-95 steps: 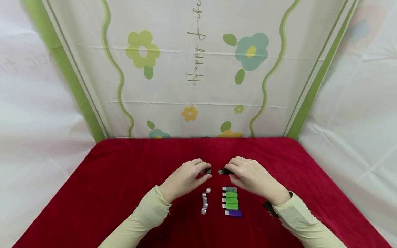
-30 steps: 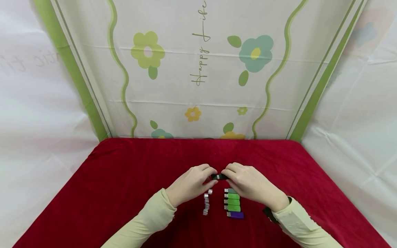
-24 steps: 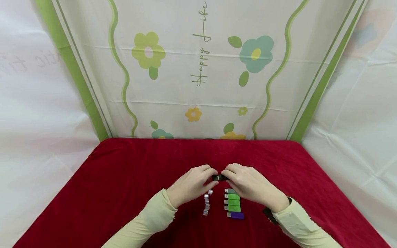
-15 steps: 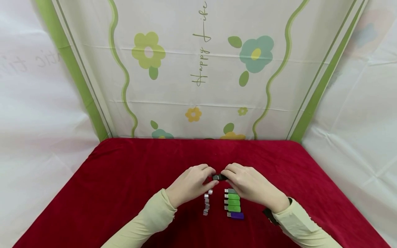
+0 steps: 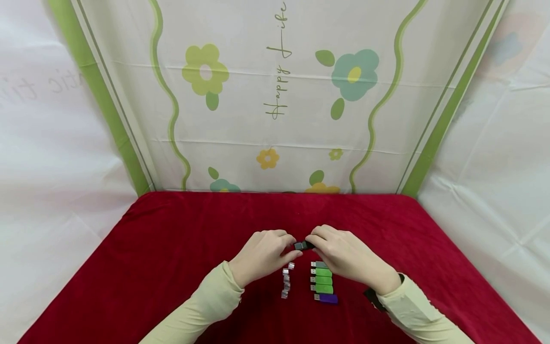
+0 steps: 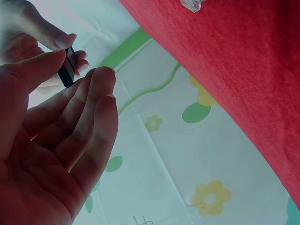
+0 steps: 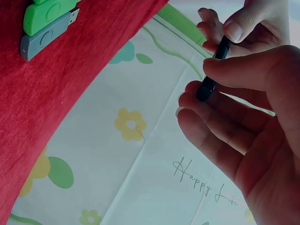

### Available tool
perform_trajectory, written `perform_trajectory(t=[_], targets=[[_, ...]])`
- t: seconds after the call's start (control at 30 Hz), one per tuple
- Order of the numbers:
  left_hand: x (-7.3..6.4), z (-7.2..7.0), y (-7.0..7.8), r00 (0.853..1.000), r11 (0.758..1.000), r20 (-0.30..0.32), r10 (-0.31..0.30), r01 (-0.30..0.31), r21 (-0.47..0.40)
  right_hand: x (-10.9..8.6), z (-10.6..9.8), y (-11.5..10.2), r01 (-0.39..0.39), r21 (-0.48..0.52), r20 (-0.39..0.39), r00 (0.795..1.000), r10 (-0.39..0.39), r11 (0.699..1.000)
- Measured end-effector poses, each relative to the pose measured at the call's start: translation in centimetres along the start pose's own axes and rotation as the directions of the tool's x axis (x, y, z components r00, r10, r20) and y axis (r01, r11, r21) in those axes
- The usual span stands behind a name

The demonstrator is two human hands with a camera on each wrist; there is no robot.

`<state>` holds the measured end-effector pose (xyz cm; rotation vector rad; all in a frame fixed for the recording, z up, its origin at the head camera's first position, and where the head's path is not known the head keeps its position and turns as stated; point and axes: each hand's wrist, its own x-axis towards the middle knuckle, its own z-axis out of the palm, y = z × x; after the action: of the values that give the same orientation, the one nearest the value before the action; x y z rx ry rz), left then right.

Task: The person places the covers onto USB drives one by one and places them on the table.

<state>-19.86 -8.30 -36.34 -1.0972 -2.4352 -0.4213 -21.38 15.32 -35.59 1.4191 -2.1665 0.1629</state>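
A black USB stick [image 5: 304, 245] with its cap on is up between both hands; the metal plug does not show. My right hand [image 5: 343, 251] pinches its body between thumb and fingertips. At the capped end is my left hand [image 5: 262, 253], its thumb and fingers loosely spread on either side. In the left wrist view the left thumb overlaps the black stick [image 6: 68, 70], the fingers fairly straight. Nearer the body lie a grey USB stick [image 7: 44, 40], several green USB sticks [image 5: 323, 280] and a purple USB stick [image 5: 329, 299], plugs bare and pointing left.
Left of the USB sticks stands a ragged column of small clear caps [image 5: 286, 282]. Red cloth [image 5: 193, 239] covers the table. A white flowered curtain [image 5: 240, 119] rises behind the table's far edge, and white sheets hang at both sides.
The separate cap and bare plug have come together into one closed stick. Most recently the left fingers have slid slightly left, baring more of the capped end; the right hand has hardly moved.
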Motion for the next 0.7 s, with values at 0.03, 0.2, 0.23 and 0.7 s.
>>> perform_trajectory(t=[0.03,0.2,0.23,0.7], targets=[[0.0,0.0,0.01,1.0,1.0,0.003,0.001,-0.001,-0.001,0.0,0.0,0.0,0.0,-0.002,0.0,1.0,0.0,1.0],[0.01,-0.01,0.05,1.0,1.0,0.003,0.005,-0.005,-0.011,-0.01,0.04,0.01,-0.002,-0.009,0.011,1.0,0.002,1.0],[0.02,-0.01,0.06,1.0,1.0,0.002,0.007,-0.007,-0.011,-0.01,0.04,0.01,-0.002,-0.01,0.012,1.0,0.002,1.0],[-0.04,0.0,0.11,1.0,1.0,0.002,0.03,-0.03,0.005,0.0,0.16,-0.18,0.009,-0.009,0.012,1.0,-0.009,1.0]])
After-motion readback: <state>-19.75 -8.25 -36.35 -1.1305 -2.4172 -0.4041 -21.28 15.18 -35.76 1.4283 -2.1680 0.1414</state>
